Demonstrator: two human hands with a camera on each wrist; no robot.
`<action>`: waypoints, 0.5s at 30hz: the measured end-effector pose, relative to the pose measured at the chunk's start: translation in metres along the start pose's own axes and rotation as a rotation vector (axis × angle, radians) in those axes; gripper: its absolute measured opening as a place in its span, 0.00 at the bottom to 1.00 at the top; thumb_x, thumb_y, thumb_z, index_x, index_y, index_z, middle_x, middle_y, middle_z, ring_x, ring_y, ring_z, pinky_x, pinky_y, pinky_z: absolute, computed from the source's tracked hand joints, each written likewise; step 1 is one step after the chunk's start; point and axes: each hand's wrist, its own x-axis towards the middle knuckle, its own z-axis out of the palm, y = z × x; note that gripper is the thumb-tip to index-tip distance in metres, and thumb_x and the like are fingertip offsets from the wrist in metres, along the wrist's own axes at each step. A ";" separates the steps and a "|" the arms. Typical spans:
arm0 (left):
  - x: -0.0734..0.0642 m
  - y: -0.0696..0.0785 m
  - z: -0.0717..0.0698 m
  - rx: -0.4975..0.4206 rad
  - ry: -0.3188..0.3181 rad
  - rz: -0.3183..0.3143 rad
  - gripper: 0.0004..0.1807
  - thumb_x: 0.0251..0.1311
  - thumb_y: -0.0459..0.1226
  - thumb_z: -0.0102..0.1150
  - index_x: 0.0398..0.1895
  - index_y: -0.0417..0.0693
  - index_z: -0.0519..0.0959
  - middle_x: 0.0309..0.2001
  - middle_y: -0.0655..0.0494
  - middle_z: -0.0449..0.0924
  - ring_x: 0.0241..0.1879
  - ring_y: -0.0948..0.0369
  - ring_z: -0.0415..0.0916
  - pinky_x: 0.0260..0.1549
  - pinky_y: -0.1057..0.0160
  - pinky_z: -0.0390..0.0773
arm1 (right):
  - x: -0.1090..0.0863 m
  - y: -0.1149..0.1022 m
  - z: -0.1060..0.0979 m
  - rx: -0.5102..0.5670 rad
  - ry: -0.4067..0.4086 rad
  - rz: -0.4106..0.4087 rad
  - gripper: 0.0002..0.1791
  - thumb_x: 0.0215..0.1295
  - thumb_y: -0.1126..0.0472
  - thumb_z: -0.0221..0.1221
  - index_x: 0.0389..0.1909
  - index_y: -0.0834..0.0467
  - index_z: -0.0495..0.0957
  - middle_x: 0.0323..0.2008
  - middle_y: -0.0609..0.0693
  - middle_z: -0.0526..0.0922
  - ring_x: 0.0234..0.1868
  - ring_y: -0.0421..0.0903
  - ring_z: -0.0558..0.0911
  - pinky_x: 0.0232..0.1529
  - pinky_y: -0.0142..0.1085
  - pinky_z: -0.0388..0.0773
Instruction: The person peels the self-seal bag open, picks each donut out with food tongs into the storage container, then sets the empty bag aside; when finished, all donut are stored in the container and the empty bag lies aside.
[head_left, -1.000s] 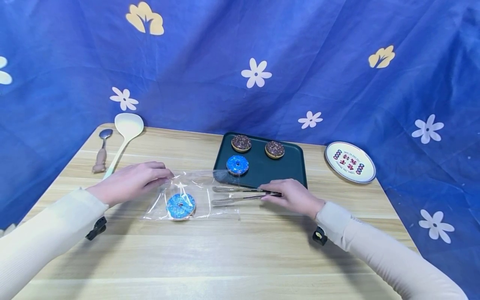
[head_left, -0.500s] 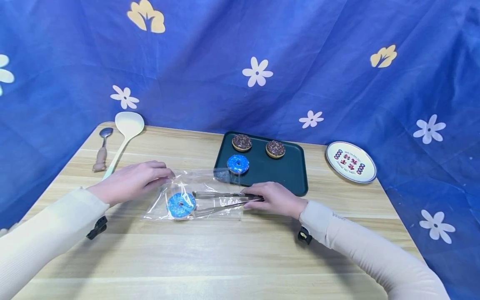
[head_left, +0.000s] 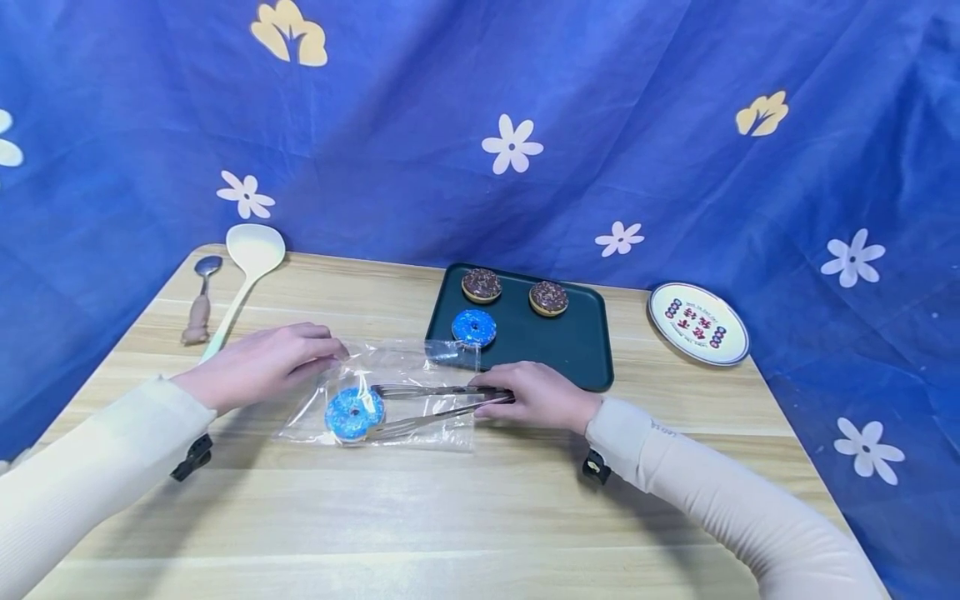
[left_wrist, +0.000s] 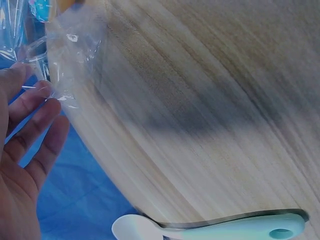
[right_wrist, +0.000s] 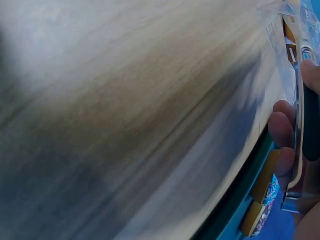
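Observation:
My left hand (head_left: pixel 273 362) pinches the edge of a clear plastic bag (head_left: pixel 420 364) between thumb and fingertips; the left wrist view shows the film at its fingertips (left_wrist: pixel 44 89). Inside the bag is a blue-iced donut (head_left: pixel 354 414) with sprinkles. My right hand (head_left: pixel 536 395) grips metal tongs (head_left: pixel 431 414) with dark handle grips, held level and pointing left. The arms of the tongs reach into the bag, their tips spread at the right side of the donut. In the right wrist view the thumb and fingers wrap the tongs' handle (right_wrist: pixel 311 120).
Behind the right hand lies a dark green tray (head_left: pixel 570 350) bearing another blue donut (head_left: pixel 474 327) and two chocolate ones (head_left: pixel 548 298). A white plate (head_left: pixel 699 325) with red print sits at the right. Far left are a white ladle (head_left: pixel 255 248) and a small spoon (head_left: pixel 198 308).
My right hand has moved left, sliding the tongs deeper into the bag up to the donut. The donut has shifted slightly left; the left hand stays in place.

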 end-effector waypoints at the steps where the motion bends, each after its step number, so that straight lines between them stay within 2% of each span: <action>1: 0.000 0.000 0.000 -0.002 -0.004 -0.003 0.09 0.63 0.31 0.69 0.44 0.53 0.87 0.37 0.64 0.83 0.36 0.68 0.80 0.37 0.58 0.86 | 0.000 0.000 0.001 -0.004 0.004 -0.009 0.23 0.72 0.46 0.66 0.62 0.51 0.83 0.45 0.41 0.89 0.35 0.34 0.79 0.47 0.34 0.82; 3: 0.000 0.000 0.000 -0.003 -0.010 -0.007 0.10 0.63 0.31 0.69 0.45 0.53 0.87 0.38 0.64 0.83 0.37 0.67 0.81 0.37 0.58 0.86 | 0.000 0.001 0.002 -0.005 0.016 -0.030 0.22 0.72 0.47 0.66 0.62 0.51 0.83 0.47 0.42 0.90 0.37 0.34 0.82 0.48 0.35 0.84; 7: 0.000 0.001 0.000 0.000 -0.013 -0.007 0.10 0.63 0.31 0.69 0.45 0.53 0.87 0.38 0.64 0.83 0.37 0.67 0.81 0.37 0.57 0.86 | 0.000 0.004 0.005 0.003 0.042 -0.058 0.21 0.73 0.47 0.65 0.61 0.52 0.84 0.51 0.44 0.91 0.47 0.37 0.88 0.53 0.36 0.86; 11: 0.000 0.001 0.000 0.007 -0.005 0.005 0.09 0.64 0.32 0.69 0.44 0.54 0.87 0.38 0.65 0.82 0.37 0.68 0.80 0.37 0.58 0.85 | -0.001 0.004 0.005 0.014 0.049 -0.045 0.22 0.74 0.46 0.64 0.61 0.52 0.84 0.54 0.45 0.90 0.54 0.39 0.89 0.58 0.38 0.85; 15: 0.000 0.001 0.000 0.012 0.004 0.012 0.09 0.64 0.32 0.69 0.43 0.55 0.87 0.37 0.66 0.82 0.36 0.69 0.80 0.35 0.59 0.85 | -0.004 0.003 0.004 0.026 0.044 -0.022 0.23 0.74 0.45 0.63 0.62 0.53 0.84 0.56 0.46 0.90 0.56 0.41 0.88 0.60 0.39 0.85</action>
